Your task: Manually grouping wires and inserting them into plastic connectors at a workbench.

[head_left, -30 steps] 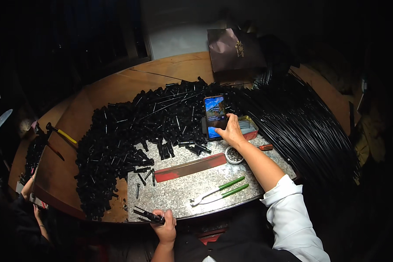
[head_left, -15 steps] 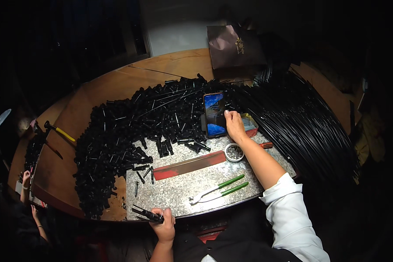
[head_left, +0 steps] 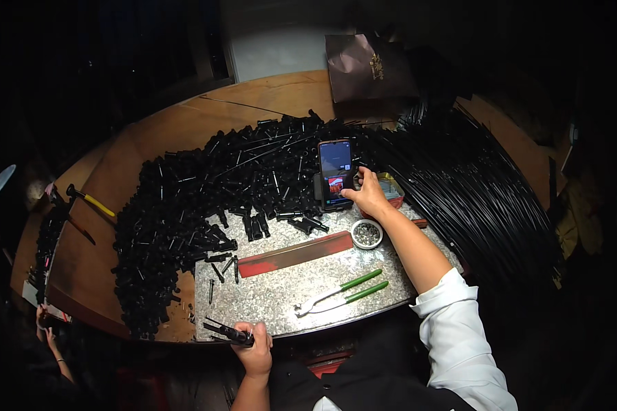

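My left hand [head_left: 254, 350] is closed at the board's front edge. In it is a dark tubular part [head_left: 230, 333] with thin prongs sticking out to the left; my fingers hide much of it. My right hand [head_left: 370, 197] reaches forward to a phone [head_left: 335, 168] propped upright on a dark stand. The thumb touches the lower right of its lit screen, and the other fingers are bent and apart from the thumb. Beside that wrist stands a small white bowl [head_left: 367, 235] of tiny metal pieces. Pliers with green handles [head_left: 349, 291] lie between my two arms.
A large heap of black tubular pieces [head_left: 178, 205] covers the left and back. Long black rods [head_left: 480, 198] spread over the right. A red-brown bar [head_left: 295, 254] lies on the speckled board [head_left: 247, 301]. Behind stands a dark paper bag [head_left: 370, 72]. Another person's hands [head_left: 50, 335] show far left.
The phone's screen has gone from a lock screen to another display. My right hand's thumb has come down onto the lower screen. The left hand still holds the dark part.
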The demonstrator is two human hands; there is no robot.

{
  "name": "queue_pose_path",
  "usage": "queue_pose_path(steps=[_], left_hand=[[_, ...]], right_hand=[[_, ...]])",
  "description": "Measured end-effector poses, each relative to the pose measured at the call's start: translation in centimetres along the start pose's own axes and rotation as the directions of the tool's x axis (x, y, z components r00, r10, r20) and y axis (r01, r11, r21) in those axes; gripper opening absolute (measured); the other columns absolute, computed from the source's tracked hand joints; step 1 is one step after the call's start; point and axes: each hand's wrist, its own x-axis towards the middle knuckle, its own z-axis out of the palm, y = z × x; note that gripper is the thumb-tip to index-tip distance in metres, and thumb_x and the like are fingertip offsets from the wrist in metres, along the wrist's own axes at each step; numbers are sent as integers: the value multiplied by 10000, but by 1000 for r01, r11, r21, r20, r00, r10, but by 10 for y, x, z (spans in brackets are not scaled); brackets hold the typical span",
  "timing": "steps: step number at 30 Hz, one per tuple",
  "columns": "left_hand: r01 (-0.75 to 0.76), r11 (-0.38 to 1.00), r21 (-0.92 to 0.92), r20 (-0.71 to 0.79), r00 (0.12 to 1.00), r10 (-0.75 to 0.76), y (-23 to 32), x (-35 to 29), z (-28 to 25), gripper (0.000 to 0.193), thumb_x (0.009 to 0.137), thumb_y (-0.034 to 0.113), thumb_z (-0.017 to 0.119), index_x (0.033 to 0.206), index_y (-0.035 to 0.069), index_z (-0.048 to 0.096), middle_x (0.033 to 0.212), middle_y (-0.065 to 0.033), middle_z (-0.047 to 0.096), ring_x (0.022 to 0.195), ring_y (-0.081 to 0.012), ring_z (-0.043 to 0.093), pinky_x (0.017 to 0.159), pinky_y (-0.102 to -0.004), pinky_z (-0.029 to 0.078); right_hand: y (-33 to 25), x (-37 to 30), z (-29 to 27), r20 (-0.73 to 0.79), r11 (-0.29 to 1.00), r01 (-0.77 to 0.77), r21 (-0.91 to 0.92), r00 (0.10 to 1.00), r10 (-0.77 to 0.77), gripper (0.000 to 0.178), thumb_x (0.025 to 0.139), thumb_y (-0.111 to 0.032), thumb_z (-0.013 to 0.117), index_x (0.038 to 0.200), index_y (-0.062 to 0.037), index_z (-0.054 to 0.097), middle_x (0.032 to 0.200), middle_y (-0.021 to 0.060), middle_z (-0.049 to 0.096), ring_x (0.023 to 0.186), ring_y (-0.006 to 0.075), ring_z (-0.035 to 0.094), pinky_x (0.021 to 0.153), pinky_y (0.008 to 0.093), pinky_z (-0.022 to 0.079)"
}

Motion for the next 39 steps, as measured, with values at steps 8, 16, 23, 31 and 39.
queue_pose_path(steps=[8, 16, 23, 31, 39], left_hand=[[-44, 998, 41, 8, 999, 44, -4, 0, -1, 215, 878, 43, 547, 815, 106, 351, 559, 9, 360, 379, -69, 329, 373, -237, 329], [-55, 998, 35, 28, 998, 54, -3, 0, -2, 219, 877, 35, 545, 820, 108, 347, 578, 5, 369, 382, -72, 332, 374, -239, 324], [-65, 997, 48, 36, 997, 63, -5, 1, -3, 223, 877, 40, 549, 821, 109, 345, 564, 6, 370, 379, -70, 328, 374, -238, 324], [-46, 998, 34, 20, 999, 46, -7, 0, -4, 218, 878, 50, 551, 820, 107, 348, 555, 7, 364, 378, -69, 325, 375, -239, 326], [-8, 1000, 10, 6, 1000, 8, 0, -1, -1, 229, 864, 44, 562, 800, 82, 345, 554, -4, 398, 417, -75, 384, 386, -231, 341]], right_hand=[[-20, -12, 0, 87, 974, 134, -183, 989, -120, 1169, 601, -185, 815, 1381, 92, -11, 1286, 274, 324, 1242, 371, 334, 1065, 361, 279], [-28, -17, 6, 99, 953, 124, -278, 990, -100, 1219, 593, -245, 826, 1368, 118, -42, 1324, 300, 283, 1275, 389, 271, 1089, 373, 230], [-28, -19, 15, 61, 910, 155, -385, 988, -143, 1223, 599, -308, 823, 1370, 116, -27, 1335, 332, 263, 1290, 411, 234, 1100, 404, 199], [-27, -20, 13, 65, 909, 147, -391, 989, -132, 1194, 623, -306, 807, 1371, 115, -23, 1338, 316, 268, 1291, 401, 236, 1101, 402, 196], [-28, -20, 8, 99, 921, 126, -369, 990, -95, 1220, 623, -318, 811, 1372, 114, -49, 1372, 310, 231, 1305, 394, 220, 1106, 390, 192]])
